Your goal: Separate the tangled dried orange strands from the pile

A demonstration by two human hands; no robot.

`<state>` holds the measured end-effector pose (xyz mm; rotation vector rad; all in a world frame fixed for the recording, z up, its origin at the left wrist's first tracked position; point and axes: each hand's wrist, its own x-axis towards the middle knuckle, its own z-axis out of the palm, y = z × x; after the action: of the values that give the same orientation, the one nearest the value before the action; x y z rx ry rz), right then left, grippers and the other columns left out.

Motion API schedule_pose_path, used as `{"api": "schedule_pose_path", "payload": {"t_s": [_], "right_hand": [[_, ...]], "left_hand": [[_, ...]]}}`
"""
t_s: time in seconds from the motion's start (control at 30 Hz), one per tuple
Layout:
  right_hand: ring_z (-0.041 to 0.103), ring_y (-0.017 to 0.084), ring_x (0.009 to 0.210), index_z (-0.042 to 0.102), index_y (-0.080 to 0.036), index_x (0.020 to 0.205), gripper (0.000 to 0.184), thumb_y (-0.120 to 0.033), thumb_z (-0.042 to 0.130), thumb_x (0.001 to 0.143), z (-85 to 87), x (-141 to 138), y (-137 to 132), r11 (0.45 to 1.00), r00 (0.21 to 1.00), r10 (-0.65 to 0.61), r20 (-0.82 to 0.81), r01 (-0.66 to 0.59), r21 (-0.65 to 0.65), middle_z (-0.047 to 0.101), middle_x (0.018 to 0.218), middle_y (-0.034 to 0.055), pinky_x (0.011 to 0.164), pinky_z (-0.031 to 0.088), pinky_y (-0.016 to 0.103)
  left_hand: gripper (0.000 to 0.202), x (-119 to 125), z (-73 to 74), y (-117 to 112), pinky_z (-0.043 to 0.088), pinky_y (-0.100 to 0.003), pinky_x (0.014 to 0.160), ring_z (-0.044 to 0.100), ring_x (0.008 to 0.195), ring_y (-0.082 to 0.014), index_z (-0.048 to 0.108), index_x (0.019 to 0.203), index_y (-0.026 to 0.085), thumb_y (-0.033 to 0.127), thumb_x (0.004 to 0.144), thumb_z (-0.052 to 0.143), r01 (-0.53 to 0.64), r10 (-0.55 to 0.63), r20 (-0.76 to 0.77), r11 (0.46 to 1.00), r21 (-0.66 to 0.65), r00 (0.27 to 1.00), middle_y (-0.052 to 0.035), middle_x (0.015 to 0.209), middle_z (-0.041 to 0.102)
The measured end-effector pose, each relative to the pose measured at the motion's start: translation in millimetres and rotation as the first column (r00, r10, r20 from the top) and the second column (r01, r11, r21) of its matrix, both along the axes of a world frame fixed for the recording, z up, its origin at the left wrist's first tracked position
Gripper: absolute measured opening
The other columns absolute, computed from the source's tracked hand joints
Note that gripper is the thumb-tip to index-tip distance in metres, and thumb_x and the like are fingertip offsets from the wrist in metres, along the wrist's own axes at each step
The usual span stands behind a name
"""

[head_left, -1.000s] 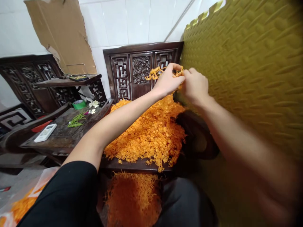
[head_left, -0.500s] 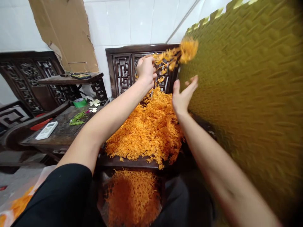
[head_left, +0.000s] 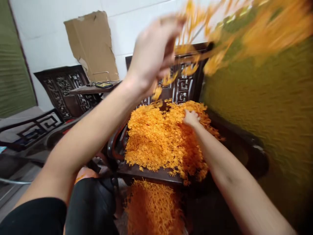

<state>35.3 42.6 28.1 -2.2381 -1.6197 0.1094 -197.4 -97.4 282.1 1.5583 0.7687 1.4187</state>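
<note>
My left hand (head_left: 153,54) is raised high and pinched closed on a string of orange flower sprigs (head_left: 234,36), which stretches up and to the right, blurred by motion. A big heap of the same orange sprigs (head_left: 158,137) covers the seat of a dark carved wooden chair (head_left: 146,174). My right hand (head_left: 192,118) is down in the far side of the heap, touching it; its fingers are buried among the sprigs.
An olive-green foam mat (head_left: 269,107) stands upright on the right. More orange sprigs (head_left: 153,209) lie below the seat's front edge. A torn cardboard sheet (head_left: 91,45) leans on the white wall, above a dark shelf (head_left: 94,88) and carved furniture (head_left: 61,88).
My left hand has lifted the orange string higher and nearer to the camera. My right hand let go of it, opened, then dropped into the heap. The view has swung left.
</note>
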Motion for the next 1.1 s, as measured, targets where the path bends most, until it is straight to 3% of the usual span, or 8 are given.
{"api": "schedule_pose_path", "payload": {"t_s": [0.17,0.27,0.37,0.5,0.7,0.8,1.0,1.1], "right_hand": [[0.003,0.050,0.158,0.059,-0.024,0.146,0.074,-0.019,0.081,0.075,22.2,-17,-52,0.885,0.914,0.376,0.152,-0.403,0.233,0.025,0.169,0.0186,0.120,-0.001,0.077],[0.048,0.037,0.144,0.039,-0.029,0.159,0.074,-0.046,0.065,0.092,29.1,-47,-98,0.671,0.540,0.741,-0.399,-0.608,0.424,0.048,0.158,0.0151,0.115,0.041,0.062],[0.072,0.034,0.108,0.041,-0.029,0.158,0.078,-0.076,0.039,0.095,22.6,-89,-132,0.764,0.073,0.489,-0.869,-0.516,0.386,0.068,0.132,0.0183,0.084,0.062,0.054],[0.072,0.029,0.095,0.058,-0.029,0.146,0.079,-0.078,0.061,0.085,2.3,-134,-153,0.798,-0.117,0.187,-0.975,-0.560,0.220,0.071,0.125,0.0168,0.075,0.062,0.044],[0.065,0.015,0.074,0.076,-0.023,0.095,0.030,-0.032,0.091,0.072,-2.8,-153,-160,0.866,-0.192,0.278,-0.941,-0.374,0.332,0.072,0.087,0.0025,0.073,0.058,0.033],[0.065,0.014,0.071,0.072,-0.025,0.104,0.038,-0.032,0.091,0.072,-3.5,-154,-163,0.857,-0.163,0.344,-0.925,-0.347,0.381,0.069,0.084,0.0002,0.072,0.057,0.033],[0.066,0.029,0.111,0.043,-0.032,0.156,0.093,-0.051,0.085,0.075,-30.0,-159,-168,0.888,0.360,0.382,-0.851,-0.400,0.229,0.049,0.153,0.0156,0.091,0.059,0.048],[0.062,0.033,0.123,0.039,-0.030,0.159,0.088,-0.057,0.075,0.084,-37.9,-162,-164,0.881,0.407,0.389,-0.827,-0.426,0.204,0.048,0.155,0.0164,0.103,0.055,0.054]], "left_hand": [[0.020,-81,-111.1,5,0.018,-0.016,0.042,0.028,0.043,-0.0006,0.065,0.094,0.019,0.035,0.086,0.075,0.186,-0.202,-0.068,0.963,-0.195,0.977,0.0088,0.060,0.033],[0.029,-108,-172.9,0,0.021,-0.020,0.042,0.026,0.043,-0.0034,0.064,0.089,0.022,0.049,0.084,0.076,0.164,-0.192,-0.084,0.951,-0.264,0.978,0.0094,0.057,0.032],[0.034,-121,-213.6,-7,0.030,-0.023,0.045,0.038,0.047,-0.0066,0.069,0.086,0.021,0.055,0.086,0.073,0.116,-0.159,-0.244,0.977,-0.179,0.957,0.0052,0.059,0.049],[0.033,-131,-242.8,-16,0.045,-0.026,0.063,0.059,0.067,-0.0126,0.077,0.089,0.016,0.048,0.092,0.068,0.185,-0.188,-0.500,0.981,-0.056,0.845,-0.0032,0.078,0.072],[0.029,-141,-264.0,-23,0.044,-0.026,0.066,0.059,0.067,-0.0116,0.078,0.096,0.018,0.040,0.100,0.060,0.391,-0.302,-0.685,0.920,-0.028,0.663,-0.0025,0.078,0.072],[0.027,-142,-269.6,-25,0.046,-0.029,0.075,0.061,0.074,-0.0139,0.077,0.092,0.018,0.037,0.100,0.059,0.396,-0.264,-0.732,0.918,0.009,0.628,-0.0022,0.076,0.069],[0.023,-141,-276.8,-22,0.045,-0.039,0.091,0.064,0.098,-0.0206,0.073,0.085,0.019,0.032,0.098,0.059,0.398,-0.149,-0.825,0.912,0.099,0.545,-0.0061,0.103,0.070],[0.018,-139,-279.6,-23,0.045,-0.043,0.096,0.063,0.109,-0.0238,0.073,0.086,0.021,0.027,0.096,0.060,0.409,-0.074,-0.846,0.895,0.178,0.529,-0.0063,0.119,0.071]]}}
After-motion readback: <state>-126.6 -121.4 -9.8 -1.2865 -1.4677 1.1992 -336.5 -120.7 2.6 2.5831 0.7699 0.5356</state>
